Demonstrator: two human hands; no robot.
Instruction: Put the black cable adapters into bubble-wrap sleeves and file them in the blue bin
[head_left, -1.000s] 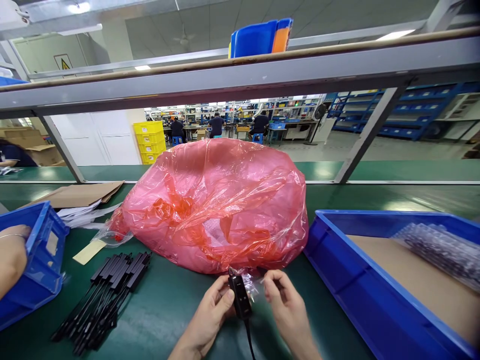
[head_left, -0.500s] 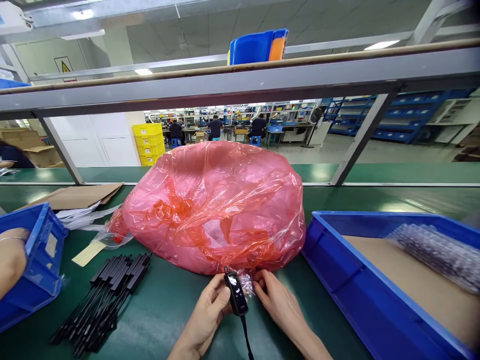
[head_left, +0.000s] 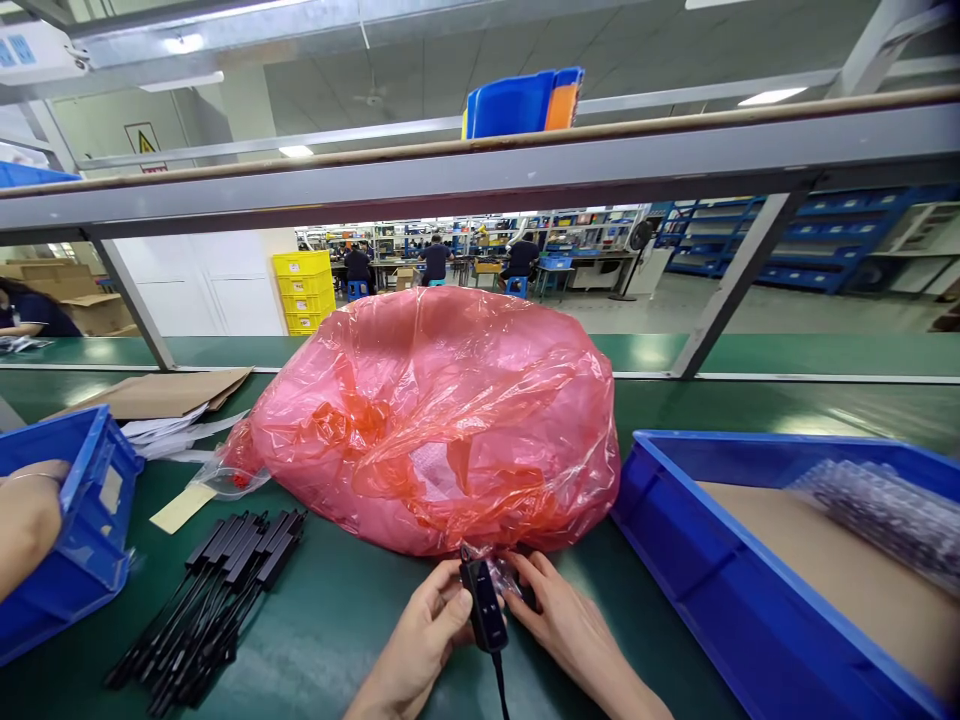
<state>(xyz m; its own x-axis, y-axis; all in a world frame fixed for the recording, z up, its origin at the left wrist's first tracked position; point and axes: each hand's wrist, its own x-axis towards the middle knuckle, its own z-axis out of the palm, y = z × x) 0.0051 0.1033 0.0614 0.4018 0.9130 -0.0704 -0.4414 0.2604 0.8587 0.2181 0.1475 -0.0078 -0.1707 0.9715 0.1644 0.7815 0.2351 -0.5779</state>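
Green bench (head_left: pixel 337 610); left hand (head_left: pixel 427 625) gripping black device (head_left: pixel 484 608); right hand (head_left: pixel 561 612) at clear plastic (head_left: pixel 501 577), grip unclear.

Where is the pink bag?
In the head view, the pink bag lies centrally on the table, beyond the right hand, left of the bigger blue bin.

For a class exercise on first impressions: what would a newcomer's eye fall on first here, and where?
Probably the big, shiny pink plastic bag, bulging across the middle of the green bench. Just in front of it, the left hand holds a small black device with a cord, the right hand close beside it. A cluster of black corded devices lies at front left.
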